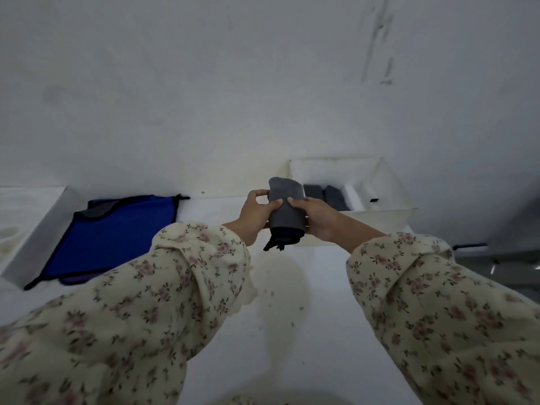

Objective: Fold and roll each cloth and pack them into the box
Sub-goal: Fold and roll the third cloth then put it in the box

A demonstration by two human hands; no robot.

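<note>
Rolled grey cloth (pixel 285 216) held upright in two hands, just in front of the white box (pixel 388 182).
The left hand (pixel 254 213) and the right hand (pixel 317 219) both grasp the roll, fingers (pixel 274 203) curled round its sides. Its dark-blue lower end and a black loop hang clear of the worktop (pixel 277 331). Inside the box, two more grey rolls (pixel 314 190) lie side by side. Well left of the box, one blue cloth (pixel 117 235) lies flat in a shallow white tray (pixel 38 238), with a purple edge showing beneath it.
</note>
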